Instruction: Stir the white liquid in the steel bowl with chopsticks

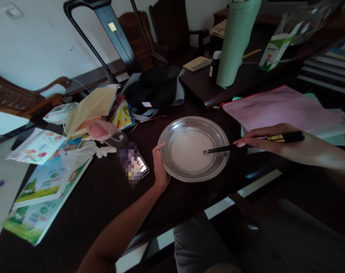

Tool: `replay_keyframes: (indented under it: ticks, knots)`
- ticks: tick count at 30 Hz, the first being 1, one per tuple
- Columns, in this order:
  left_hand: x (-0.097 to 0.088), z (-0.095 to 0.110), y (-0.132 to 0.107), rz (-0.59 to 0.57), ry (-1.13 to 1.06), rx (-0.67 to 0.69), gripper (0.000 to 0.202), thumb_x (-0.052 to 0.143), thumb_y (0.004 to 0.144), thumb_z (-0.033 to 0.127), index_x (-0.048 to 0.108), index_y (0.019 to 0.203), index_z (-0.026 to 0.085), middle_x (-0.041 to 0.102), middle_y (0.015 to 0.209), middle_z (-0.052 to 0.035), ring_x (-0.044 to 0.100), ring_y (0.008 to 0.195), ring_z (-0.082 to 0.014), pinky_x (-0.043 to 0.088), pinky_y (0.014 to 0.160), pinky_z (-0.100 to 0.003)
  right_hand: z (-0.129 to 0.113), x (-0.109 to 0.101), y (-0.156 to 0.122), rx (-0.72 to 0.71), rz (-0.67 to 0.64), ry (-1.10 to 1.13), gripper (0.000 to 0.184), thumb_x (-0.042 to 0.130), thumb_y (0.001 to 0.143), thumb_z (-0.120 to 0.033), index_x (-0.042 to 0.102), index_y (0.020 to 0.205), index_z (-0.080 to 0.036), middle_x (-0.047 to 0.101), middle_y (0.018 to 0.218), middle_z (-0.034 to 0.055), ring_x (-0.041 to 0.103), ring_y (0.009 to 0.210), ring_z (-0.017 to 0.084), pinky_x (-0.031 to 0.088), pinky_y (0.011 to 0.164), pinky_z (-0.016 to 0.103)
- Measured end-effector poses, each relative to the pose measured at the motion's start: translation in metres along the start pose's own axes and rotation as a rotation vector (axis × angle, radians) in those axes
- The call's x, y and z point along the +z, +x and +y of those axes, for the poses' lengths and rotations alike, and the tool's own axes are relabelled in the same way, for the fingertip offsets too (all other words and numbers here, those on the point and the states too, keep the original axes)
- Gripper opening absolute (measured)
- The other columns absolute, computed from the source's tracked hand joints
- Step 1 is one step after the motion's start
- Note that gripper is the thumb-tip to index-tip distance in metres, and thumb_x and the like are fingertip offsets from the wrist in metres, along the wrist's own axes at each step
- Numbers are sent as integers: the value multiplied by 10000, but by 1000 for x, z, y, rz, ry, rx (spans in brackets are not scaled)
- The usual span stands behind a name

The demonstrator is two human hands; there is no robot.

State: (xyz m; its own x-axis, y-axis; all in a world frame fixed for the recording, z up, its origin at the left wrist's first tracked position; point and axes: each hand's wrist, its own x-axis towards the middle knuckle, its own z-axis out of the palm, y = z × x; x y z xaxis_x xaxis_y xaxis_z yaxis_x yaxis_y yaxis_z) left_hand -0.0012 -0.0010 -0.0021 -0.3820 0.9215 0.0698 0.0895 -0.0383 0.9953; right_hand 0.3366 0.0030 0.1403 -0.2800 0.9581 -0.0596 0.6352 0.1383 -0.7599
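A round metal basin [193, 177] stands on the dark table, holding a whitish, cloudy liquid [188, 149]. My left hand [160, 168] grips the basin at its left side, a finger over the rim and the rest partly hidden by the wall. In my right hand [267, 146] is a pair of black chopsticks [222, 149] with gold bands near the thick end. They lie low across the basin's right rim, their tips together at the liquid near the middle. A lit phone [142, 167] rests just left of my left hand.
Left of the phone are a pink-topped cup [102, 132], tissues and printed packets [44, 182]. Behind the basin sits a black bag [152, 87]. A tall green flask [236, 41] stands beyond, at the right. A pink zip pouch [280, 108] lies near my right hand.
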Motion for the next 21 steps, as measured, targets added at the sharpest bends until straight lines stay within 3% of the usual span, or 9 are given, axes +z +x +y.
replay_keyframes:
  ticks: [5, 10, 15, 17, 21]
  knots:
    - [-1, 1, 0, -13, 13, 77, 466, 421, 1018, 643, 682, 1147, 280, 649, 1260, -55, 593, 1241, -230, 437, 1141, -374, -8, 18, 2, -22, -170, 103, 408, 639, 913, -616, 861, 991, -282, 845, 1075, 69, 788, 1014, 292, 631, 869, 396]
    - [-1, 2, -1, -24, 37, 67, 442, 410, 1036, 613, 666, 1181, 283, 648, 1272, -56, 587, 1254, -229, 429, 1142, -373, -5, 53, 17, -122, -134, 209, 343, 642, 940, -568, 839, 1036, -304, 848, 1066, 15, 792, 1022, 241, 614, 947, 381]
    - [0, 2, 0, -27, 32, 92, 482, 439, 1010, 664, 677, 1170, 277, 646, 1252, -63, 596, 1235, -240, 440, 1133, -384, 0, 59, 34, -173, -51, 219, 298, 642, 952, -496, 821, 1069, -289, 836, 1124, 18, 774, 1085, 238, 592, 981, 368]
    - [-1, 2, 0, -30, 23, 98, 484, 447, 1005, 670, 679, 1167, 277, 642, 1252, -63, 599, 1223, -240, 443, 1128, -385, -1, 53, 35, -167, -4, 187, 318, 634, 952, -511, 819, 1045, -269, 837, 1090, 30, 771, 1028, 232, 592, 924, 355]
    - [-3, 1, 1, -24, 9, 59, 486, 442, 1009, 666, 675, 1173, 273, 638, 1261, -60, 589, 1233, -236, 437, 1125, -380, 1, 33, 26, -11, 56, 87, 427, 613, 933, -589, 822, 1049, -236, 824, 969, 49, 702, 742, 181, 530, 625, 302]
